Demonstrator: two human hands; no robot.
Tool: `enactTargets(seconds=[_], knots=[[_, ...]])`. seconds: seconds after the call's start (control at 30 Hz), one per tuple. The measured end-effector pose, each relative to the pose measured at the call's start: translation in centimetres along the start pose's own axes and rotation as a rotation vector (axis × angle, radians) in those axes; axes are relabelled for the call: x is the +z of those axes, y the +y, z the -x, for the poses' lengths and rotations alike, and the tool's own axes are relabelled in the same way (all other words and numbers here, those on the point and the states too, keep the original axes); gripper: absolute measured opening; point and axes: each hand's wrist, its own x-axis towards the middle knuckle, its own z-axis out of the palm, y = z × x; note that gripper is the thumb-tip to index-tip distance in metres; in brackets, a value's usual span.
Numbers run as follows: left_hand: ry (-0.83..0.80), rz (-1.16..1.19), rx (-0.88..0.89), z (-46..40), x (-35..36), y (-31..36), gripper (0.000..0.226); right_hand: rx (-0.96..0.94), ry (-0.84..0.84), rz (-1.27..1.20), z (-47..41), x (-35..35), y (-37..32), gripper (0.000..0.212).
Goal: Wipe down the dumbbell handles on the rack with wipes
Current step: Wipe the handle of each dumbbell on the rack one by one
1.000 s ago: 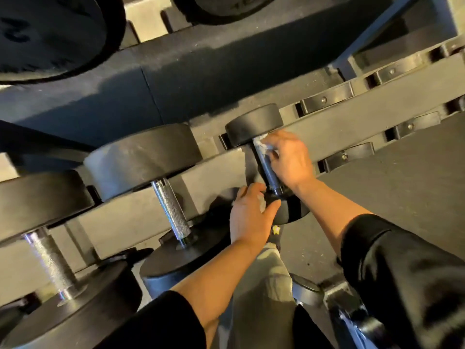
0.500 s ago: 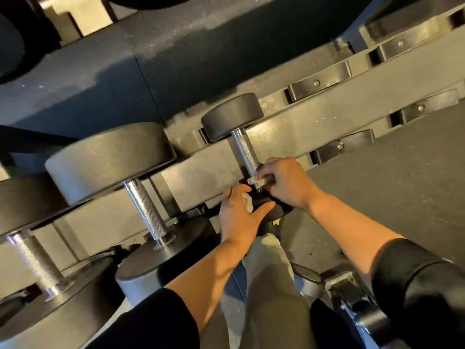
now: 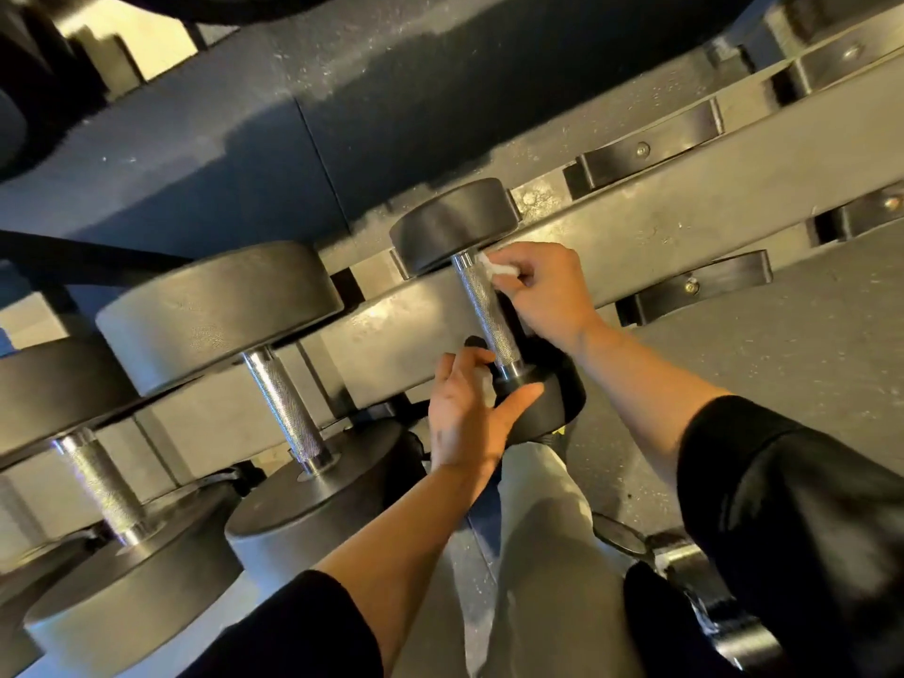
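Here the small dumbbell [image 3: 482, 305] lies in its cradle on the rack [image 3: 636, 222], its knurled handle [image 3: 486, 310] running from the far head down to the near head. The left hand [image 3: 464, 413] cups the near head, thumb across its face and fingers round the back edge; my guess is that it steadies the weight so the handle does not roll or shift while it is rubbed. A bit of white shows between that palm and the head, perhaps a second wipe, though it is too hidden to be sure.

The right hand [image 3: 543, 296] is up at the far end of the handle, just under the far head. Its grip is closed to a pinch: fingertips and thumb are curled on a small bunched white wipe [image 3: 496, 269], and the wipe touches the steel right beside the collar. Holding it bunched likely gives a firm pad that presses into the knurling. The knuckles face outward and the wrist crosses over the near head.

Two larger dumbbells [image 3: 274, 398] sit to the left in the same row, handles bare and untouched by either hand. Empty cradles [image 3: 650, 149] run off to the right. A pale trouser leg [image 3: 533, 530] shows below, between the dark sleeves.
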Motion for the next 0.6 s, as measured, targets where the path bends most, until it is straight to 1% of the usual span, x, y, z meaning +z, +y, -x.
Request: enactTargets(seconds=[0.07, 0.13, 0.37, 0.43, 0.5, 0.57, 0.6], knots=[[-0.006, -0.004, -0.012, 0.1, 0.0, 0.0, 0.052, -0.006, -0.016, 0.015, 0.8, -0.4, 0.4, 0.018], [0.011, -0.011, -0.028, 0.2, 0.1, 0.0, 0.053, -0.007, -0.071, 0.017, 2.1, -1.0, 0.9, 0.015], [0.087, 0.016, -0.075, 1.0, 0.8, 0.3, 0.048, 0.002, -0.304, 0.142, 4.8, -2.1, 3.2, 0.020], [0.096, 0.000, -0.074, 1.2, 0.9, 0.4, 0.049, -0.051, -0.346, 0.228, 4.5, -2.4, 3.2, 0.019], [0.104, 0.002, -0.072, 1.3, 1.1, 0.4, 0.050, -0.144, -0.291, 0.230, 4.0, -2.8, 2.4, 0.020], [0.128, 0.012, -0.080, 1.4, 1.3, 0.5, 0.051, -0.242, -0.143, 0.134, 3.5, -2.7, 0.6, 0.022], [0.141, 0.018, -0.091, 1.4, 1.5, 0.5, 0.052, -0.314, -0.088, 0.131, 3.1, -2.4, -0.4, 0.026]])
